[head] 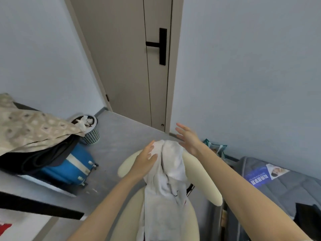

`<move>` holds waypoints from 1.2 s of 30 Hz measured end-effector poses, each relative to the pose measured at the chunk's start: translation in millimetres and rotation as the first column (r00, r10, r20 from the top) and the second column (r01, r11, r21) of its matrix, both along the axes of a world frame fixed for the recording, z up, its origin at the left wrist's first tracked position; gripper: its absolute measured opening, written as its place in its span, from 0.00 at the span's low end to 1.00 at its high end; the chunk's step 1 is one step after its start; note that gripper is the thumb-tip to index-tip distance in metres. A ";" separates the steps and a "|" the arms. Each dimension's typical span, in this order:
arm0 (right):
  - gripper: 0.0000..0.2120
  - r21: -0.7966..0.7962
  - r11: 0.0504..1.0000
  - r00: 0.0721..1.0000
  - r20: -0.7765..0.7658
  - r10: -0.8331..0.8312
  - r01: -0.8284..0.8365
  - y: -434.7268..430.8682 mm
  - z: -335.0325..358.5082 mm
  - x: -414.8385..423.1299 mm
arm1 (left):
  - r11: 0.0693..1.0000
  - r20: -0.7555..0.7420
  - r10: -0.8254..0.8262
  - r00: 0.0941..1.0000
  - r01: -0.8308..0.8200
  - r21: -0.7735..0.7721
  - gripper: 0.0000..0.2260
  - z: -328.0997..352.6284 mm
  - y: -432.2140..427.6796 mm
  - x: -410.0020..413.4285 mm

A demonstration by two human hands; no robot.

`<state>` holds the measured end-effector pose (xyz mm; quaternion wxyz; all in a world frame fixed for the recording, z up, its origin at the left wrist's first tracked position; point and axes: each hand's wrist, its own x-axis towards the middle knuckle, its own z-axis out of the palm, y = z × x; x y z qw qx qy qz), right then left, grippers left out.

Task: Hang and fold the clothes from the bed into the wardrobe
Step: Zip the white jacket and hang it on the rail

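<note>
**White garment over the chair back, both hands at its top**

Nearest us, a white garment [166, 185] hangs soft and creased over the rounded back of a cream chair [201, 180]; our left hand [145, 159] lies on its top fold, thumb and fingers against the cloth, though we cannot tell whether they pinch it; our right hand [188, 140] hovers just beside the fold, fingers spread, holding nothing; bare grey floor [125, 133] opens ahead; to the left a blue hard-shell suitcase [69, 166] is partly hidden by a patterned cloth [26, 127]; beyond it a perforated basket [92, 134] holds crumpled white scraps; farthest, a closed door [125, 58].
</note>
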<state>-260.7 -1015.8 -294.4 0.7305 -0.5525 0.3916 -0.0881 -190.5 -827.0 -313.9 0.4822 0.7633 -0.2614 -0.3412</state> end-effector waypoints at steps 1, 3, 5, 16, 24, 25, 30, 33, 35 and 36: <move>0.19 0.009 1.000 0.999 -0.031 0.008 -0.007 1.2 -13.1 -5.2 | 1.000 -0.006 0.001 1.000 -0.001 0.027 0.24 -12.2 1.2 0.7; 0.16 0.010 1.000 0.995 -0.100 0.001 0.000 7.1 -32.9 -19.3 | 0.997 -0.012 0.021 1.000 -0.020 0.076 0.23 -32.5 6.0 -0.6; 0.13 -0.003 1.000 0.987 -0.161 -0.002 0.001 16.0 -50.0 -34.7 | 0.993 -0.040 0.058 0.998 -0.053 0.106 0.23 -53.3 13.9 -3.9; 0.07 0.040 0.999 0.884 -0.467 0.033 -0.016 99.6 -171.2 -138.2 | 0.937 -0.234 0.129 0.964 -0.041 0.347 0.23 -185.6 100.2 -62.7; 0.07 0.004 0.984 0.794 -0.592 -0.142 0.179 177.1 -276.7 -188.9 | 0.886 -0.335 0.173 0.926 0.002 0.463 0.24 -284.3 146.0 -105.2; 0.07 -0.004 0.982 0.785 -0.601 -0.152 0.187 186.2 -289.8 -192.9 | 0.883 -0.346 0.180 0.921 0.004 0.469 0.24 -295.1 148.6 -109.3; 0.15 0.048 0.985 0.786 -0.609 -0.104 0.167 228.5 -341.8 -209.6 | 0.888 -0.464 0.287 0.838 -0.051 0.457 0.15 -339.4 152.2 -130.1; 0.25 0.070 0.984 0.828 -0.552 -0.096 0.161 241.6 -359.8 -212.4 | 0.877 -0.430 0.382 0.818 -0.173 0.449 0.17 -356.6 145.6 -137.5; 0.29 0.092 0.986 0.852 -0.519 -0.069 0.136 242.9 -369.1 -212.3 | 0.869 -0.445 0.440 0.780 -0.245 0.430 0.16 -362.6 139.4 -141.0; 0.29 0.104 0.987 0.859 -0.510 -0.052 0.122 242.6 -372.7 -212.1 | 0.865 -0.444 0.465 0.766 -0.286 0.412 0.14 -364.1 136.7 -141.6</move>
